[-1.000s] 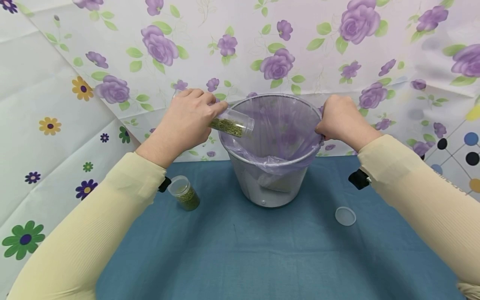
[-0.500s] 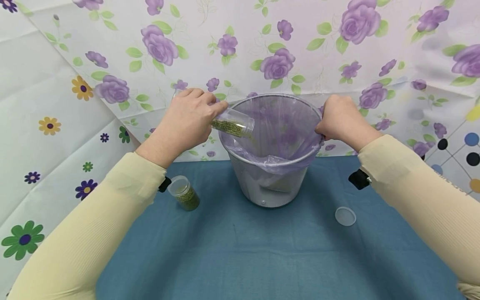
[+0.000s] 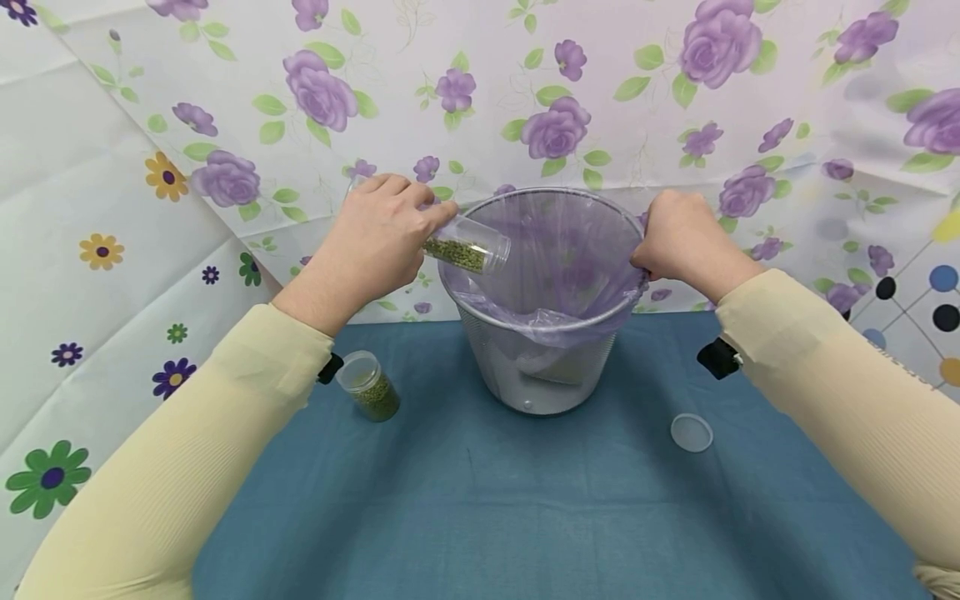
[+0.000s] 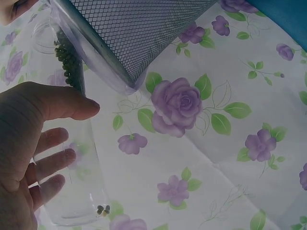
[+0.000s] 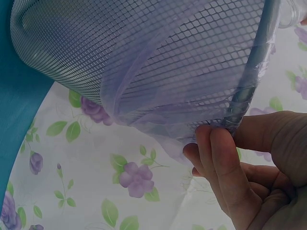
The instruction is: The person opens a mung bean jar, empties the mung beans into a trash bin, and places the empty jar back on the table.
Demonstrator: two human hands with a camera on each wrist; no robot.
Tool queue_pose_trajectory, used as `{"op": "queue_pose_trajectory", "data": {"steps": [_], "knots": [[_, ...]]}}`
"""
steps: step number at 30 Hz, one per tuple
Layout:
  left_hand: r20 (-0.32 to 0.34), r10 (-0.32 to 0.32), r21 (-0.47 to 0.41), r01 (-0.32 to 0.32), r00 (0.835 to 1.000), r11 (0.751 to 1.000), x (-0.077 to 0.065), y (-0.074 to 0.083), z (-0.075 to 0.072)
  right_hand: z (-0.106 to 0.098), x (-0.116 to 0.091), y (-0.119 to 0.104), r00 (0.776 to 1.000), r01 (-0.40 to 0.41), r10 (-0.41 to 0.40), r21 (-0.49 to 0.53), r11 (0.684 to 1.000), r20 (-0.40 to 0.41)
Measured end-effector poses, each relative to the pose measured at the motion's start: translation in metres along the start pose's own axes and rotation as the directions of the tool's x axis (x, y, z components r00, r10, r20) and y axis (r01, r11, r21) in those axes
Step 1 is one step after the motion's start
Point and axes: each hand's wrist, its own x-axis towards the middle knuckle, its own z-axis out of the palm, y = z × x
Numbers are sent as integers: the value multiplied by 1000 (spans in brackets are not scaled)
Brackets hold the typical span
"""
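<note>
My left hand [image 3: 378, 246] grips a clear plastic jar [image 4: 79, 182] that lies tilted, its mouth over the left rim of a mesh wastebasket [image 3: 551, 392]. Small green beans [image 3: 457, 253] lie along the jar's lower side toward the mouth; a few sit at its bottom end in the left wrist view. A thin purple bin liner [image 3: 555, 333] lines the basket and folds over the rim. At the right rim my right hand [image 3: 686, 242] pinches the rim and liner between thumb and fingers, as the right wrist view [image 5: 240, 167] shows.
A second clear jar [image 3: 371, 390], part filled with green beans, stands uncapped-looking on the blue cloth [image 3: 480, 517] at the left. One round clear lid [image 3: 691, 432] lies on the right. A flowered sheet [image 3: 465, 92] hangs close behind the basket.
Fewer beans show in the tilted jar than a second ago; half a second ago some were falling from its mouth. Both hands have stayed in place.
</note>
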Motion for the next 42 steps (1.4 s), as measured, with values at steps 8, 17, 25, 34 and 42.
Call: {"op": "queue_pose_trajectory", "data": {"steps": [8, 17, 25, 34, 42], "knots": [[-31, 20, 16, -19, 999, 1000, 1, 1, 0, 0, -1, 0, 1000, 2, -2, 6, 1000, 1], [-51, 34, 33, -32, 998, 999, 2, 2, 1, -1, -1, -1, 1000, -6, 6, 19, 1000, 4], [-62, 38, 37, -36, 997, 999, 2, 2, 2, -1, -2, -1, 1000, -9, 9, 23, 1000, 3], [-75, 47, 38, -44, 996, 998, 2, 1, 3, 0, -2, -2, 1000, -8, 8, 22, 1000, -2], [-68, 48, 46, -45, 996, 998, 2, 1, 2, 0, -1, -1, 1000, -18, 18, 29, 999, 1]]}}
